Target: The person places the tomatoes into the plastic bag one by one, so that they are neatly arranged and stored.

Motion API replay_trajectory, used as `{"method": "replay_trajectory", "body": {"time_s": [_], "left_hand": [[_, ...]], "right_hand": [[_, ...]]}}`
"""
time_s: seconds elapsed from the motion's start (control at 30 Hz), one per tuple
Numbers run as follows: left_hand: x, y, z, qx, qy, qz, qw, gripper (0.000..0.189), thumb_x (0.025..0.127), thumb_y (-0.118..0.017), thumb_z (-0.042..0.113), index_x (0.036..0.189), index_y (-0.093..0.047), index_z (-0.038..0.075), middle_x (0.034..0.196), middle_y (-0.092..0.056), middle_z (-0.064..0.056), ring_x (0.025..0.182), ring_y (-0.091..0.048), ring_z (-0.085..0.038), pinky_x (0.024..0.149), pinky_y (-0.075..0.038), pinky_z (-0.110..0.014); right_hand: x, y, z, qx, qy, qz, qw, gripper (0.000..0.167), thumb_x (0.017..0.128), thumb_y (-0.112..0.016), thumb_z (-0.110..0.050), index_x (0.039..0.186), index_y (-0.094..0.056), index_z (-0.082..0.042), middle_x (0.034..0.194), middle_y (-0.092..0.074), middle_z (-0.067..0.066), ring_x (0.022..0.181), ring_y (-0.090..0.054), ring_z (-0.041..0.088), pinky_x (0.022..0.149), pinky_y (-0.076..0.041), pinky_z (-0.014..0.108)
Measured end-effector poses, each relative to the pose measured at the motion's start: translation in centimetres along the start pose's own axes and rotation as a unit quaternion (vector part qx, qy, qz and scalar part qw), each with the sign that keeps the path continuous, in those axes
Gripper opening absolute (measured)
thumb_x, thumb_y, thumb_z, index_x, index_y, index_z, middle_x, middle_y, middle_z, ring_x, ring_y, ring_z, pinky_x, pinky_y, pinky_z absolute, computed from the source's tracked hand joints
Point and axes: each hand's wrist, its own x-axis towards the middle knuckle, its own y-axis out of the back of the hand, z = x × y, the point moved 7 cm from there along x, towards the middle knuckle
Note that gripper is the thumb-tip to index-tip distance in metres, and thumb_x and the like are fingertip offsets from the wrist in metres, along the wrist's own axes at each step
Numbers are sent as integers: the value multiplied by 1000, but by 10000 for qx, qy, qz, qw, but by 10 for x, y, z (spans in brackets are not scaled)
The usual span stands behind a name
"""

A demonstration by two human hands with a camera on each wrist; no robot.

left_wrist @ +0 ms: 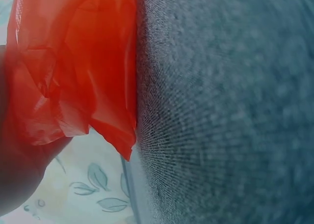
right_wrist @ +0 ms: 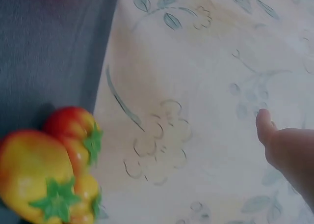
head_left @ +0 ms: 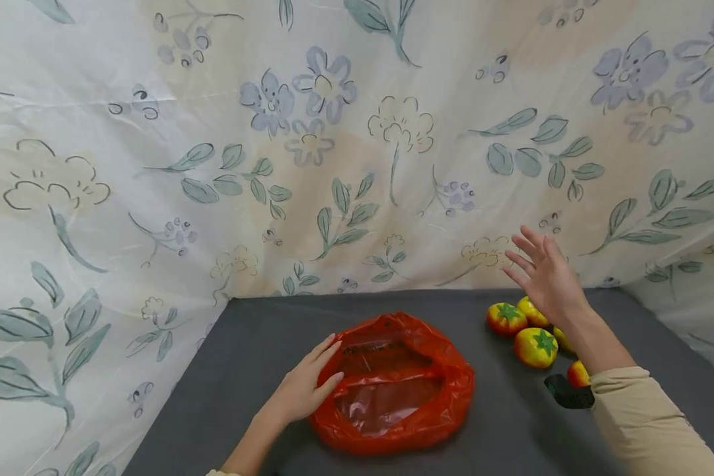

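A red plastic bag [head_left: 387,430] stands with its wide mouth facing up on the dark grey surface. My left hand [head_left: 300,390] rests on the bag's left rim, fingers mostly straight, the thumb over the edge of the mouth. In the left wrist view, the bag's outer wall [left_wrist: 73,62] covers most of that hand. My right hand [head_left: 547,274] is raised at the right with spread fingers, nothing in it. Below it sit several red-and-yellow tomatoes [head_left: 535,347] with green star-shaped tops, partly hidden by the forearm. In the right wrist view, tomatoes [right_wrist: 34,170] lie at lower left.
A dark grey cloth-covered table [head_left: 262,324] spreads under everything. Behind it and along both sides hangs a pale curtain [head_left: 357,251] printed with flowers and leaves. A small black object [head_left: 570,393] shows beside the right sleeve, near the tomatoes.
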Motion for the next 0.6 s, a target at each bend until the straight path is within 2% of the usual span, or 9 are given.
{"method": "replay_trajectory", "body": {"time_s": [0.17, 0.27, 0.47, 0.6], "left_hand": [[2, 2, -4, -38, 15, -1, 10000, 61, 96, -57, 32, 147, -35, 7, 155, -24, -6, 136, -32, -28, 100, -37, -52], [2, 4, -6, -125, 33, 54, 9999, 61, 95, -59, 29, 147, -36, 5, 154, -24, -7, 135, -33, -29, 100, -37, -52], [2, 8, -8, -231, -62, 266, 9994, 56, 93, -62, 12, 144, -40, 4, 152, -29, -13, 132, -37, -32, 98, -39, -51], [1, 9, -10, -341, -100, 294, 9989, 53, 91, -57, -3, 142, -43, 4, 149, -33, -15, 131, -39, -34, 97, -39, -51]], "right_hand": [[-13, 16, -18, -18, 260, 5, 9997, 53, 104, -23, -41, 154, -9, -28, 157, 0, 4, 140, -3, 29, 110, -24, 32], [-19, 29, -26, -62, 409, 18, 9991, 52, 104, -23, -38, 153, -11, -26, 154, -8, 2, 137, -13, 26, 99, -38, 25], [-29, 55, -33, 261, 642, 15, 9976, 49, 106, -23, -32, 152, -14, -22, 144, -25, -1, 121, -37, 13, 91, -45, 22], [-35, 68, -31, 536, 650, 77, 9964, 49, 105, -25, -31, 152, -17, -20, 140, -32, -2, 117, -45, 10, 90, -46, 23]]}}
